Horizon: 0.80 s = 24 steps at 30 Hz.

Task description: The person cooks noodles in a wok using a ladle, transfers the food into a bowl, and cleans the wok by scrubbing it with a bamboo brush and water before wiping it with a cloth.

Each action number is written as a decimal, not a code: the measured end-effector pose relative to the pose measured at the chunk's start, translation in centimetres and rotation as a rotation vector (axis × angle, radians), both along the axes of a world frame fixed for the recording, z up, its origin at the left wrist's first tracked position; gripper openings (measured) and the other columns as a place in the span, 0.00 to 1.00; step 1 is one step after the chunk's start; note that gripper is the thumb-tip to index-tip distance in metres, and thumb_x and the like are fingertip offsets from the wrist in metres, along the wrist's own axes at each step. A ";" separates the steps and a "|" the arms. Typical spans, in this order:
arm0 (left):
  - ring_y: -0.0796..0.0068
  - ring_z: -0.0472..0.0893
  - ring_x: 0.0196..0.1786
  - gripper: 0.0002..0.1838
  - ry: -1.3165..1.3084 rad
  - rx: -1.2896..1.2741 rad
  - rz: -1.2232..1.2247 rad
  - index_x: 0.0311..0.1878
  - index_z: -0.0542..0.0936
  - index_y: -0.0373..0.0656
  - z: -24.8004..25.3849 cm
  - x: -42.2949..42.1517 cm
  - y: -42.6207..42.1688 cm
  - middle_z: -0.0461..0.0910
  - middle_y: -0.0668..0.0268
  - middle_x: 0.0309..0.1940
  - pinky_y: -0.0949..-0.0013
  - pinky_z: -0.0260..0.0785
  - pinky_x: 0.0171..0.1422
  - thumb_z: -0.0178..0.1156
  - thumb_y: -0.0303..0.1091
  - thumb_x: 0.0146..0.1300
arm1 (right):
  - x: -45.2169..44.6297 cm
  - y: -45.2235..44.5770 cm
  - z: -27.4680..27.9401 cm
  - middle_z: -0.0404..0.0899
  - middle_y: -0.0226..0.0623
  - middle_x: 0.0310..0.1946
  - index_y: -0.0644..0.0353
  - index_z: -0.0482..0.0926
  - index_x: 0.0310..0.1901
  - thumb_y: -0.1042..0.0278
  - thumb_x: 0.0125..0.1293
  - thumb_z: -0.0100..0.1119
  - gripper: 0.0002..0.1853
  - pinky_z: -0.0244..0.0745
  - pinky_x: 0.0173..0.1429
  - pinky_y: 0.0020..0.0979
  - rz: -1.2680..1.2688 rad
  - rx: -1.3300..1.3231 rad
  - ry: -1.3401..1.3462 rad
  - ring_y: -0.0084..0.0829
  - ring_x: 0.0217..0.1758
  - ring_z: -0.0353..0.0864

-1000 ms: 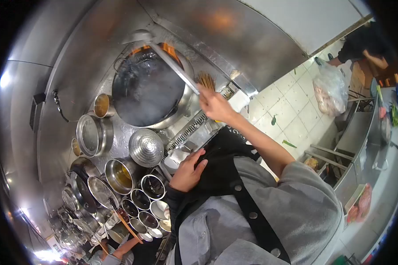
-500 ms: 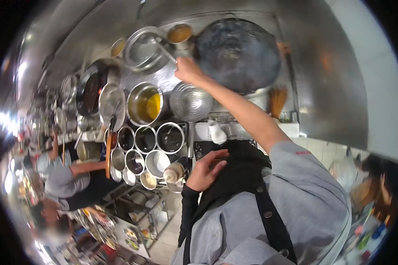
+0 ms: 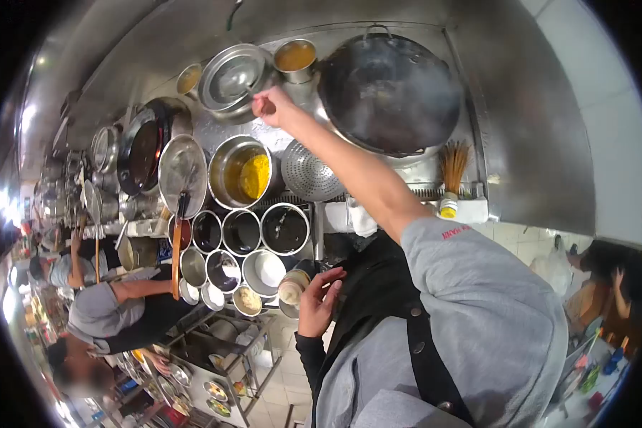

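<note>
My right hand (image 3: 272, 107) is closed round the thin metal handle of a ladle, at the near rim of a round steel pot (image 3: 214, 96). The ladle's head is inside the pot and hard to make out. My left hand (image 3: 319, 303) has its fingers loosely spread and holds nothing. It is beside a bottle with a pale top (image 3: 290, 291), near my black apron (image 3: 367, 292). A large dark wok (image 3: 389, 93) steams to the right of my right hand. Below my right forearm is a perforated strainer (image 3: 310, 171).
A steel pot with yellow liquid (image 3: 253, 175) stands left of the strainer, above several round containers (image 3: 264, 272). A mesh skimmer (image 3: 182, 171) lies with its wooden handle toward me. A bamboo brush (image 3: 453, 171) stands right of the wok. A co-worker (image 3: 110, 310) is at the left.
My right hand has moved left and closer to the steel pot, with the ladle handle still in it. My left hand has shifted slightly down and left. The view has tilted a little.
</note>
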State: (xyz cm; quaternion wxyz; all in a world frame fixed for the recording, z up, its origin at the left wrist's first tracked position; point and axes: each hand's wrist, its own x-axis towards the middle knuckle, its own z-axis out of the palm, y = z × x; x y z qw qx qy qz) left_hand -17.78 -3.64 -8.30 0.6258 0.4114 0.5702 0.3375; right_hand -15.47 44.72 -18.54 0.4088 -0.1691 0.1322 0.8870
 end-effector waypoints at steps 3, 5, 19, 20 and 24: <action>0.74 0.83 0.59 0.13 -0.039 -0.033 -0.109 0.60 0.81 0.35 1.9 0.8 2.8 0.85 0.62 0.55 0.70 0.72 0.66 0.63 0.25 0.75 | 4.6 -7.1 3.6 0.69 0.32 0.24 0.63 0.69 0.30 0.79 0.69 0.57 0.10 0.67 0.22 0.18 -0.025 0.043 0.096 0.18 0.20 0.67; 0.75 0.82 0.55 0.08 -0.053 0.010 -0.138 0.52 0.83 0.36 2.1 1.4 4.0 0.85 0.63 0.51 0.71 0.72 0.63 0.66 0.23 0.72 | 7.1 -11.3 5.7 0.70 0.30 0.23 0.63 0.71 0.31 0.76 0.70 0.59 0.09 0.65 0.21 0.17 -0.052 0.082 0.094 0.17 0.19 0.66; 0.61 0.86 0.48 0.10 -0.277 0.345 -0.993 0.49 0.87 0.31 13.8 15.8 10.7 0.87 0.53 0.43 0.60 0.76 0.60 0.68 0.21 0.64 | 27.4 -37.2 14.3 0.76 0.33 0.20 0.64 0.78 0.26 0.76 0.61 0.65 0.08 0.68 0.19 0.28 -0.343 0.077 -0.715 0.23 0.17 0.75; 0.63 0.86 0.55 0.16 -0.306 0.309 -1.078 0.59 0.84 0.32 13.4 16.7 10.6 0.87 0.52 0.51 0.62 0.75 0.64 0.65 0.22 0.68 | 28.5 -38.0 13.8 0.76 0.33 0.20 0.64 0.78 0.27 0.76 0.62 0.65 0.07 0.68 0.19 0.28 -0.342 0.104 -0.815 0.23 0.17 0.75; 0.64 0.83 0.63 0.22 -0.341 0.368 -1.365 0.68 0.77 0.32 12.6 20.4 10.3 0.84 0.51 0.60 0.63 0.72 0.70 0.62 0.26 0.74 | 31.7 -41.1 13.6 0.75 0.32 0.19 0.67 0.78 0.33 0.75 0.64 0.64 0.06 0.70 0.19 0.29 -0.295 0.122 -1.165 0.24 0.17 0.75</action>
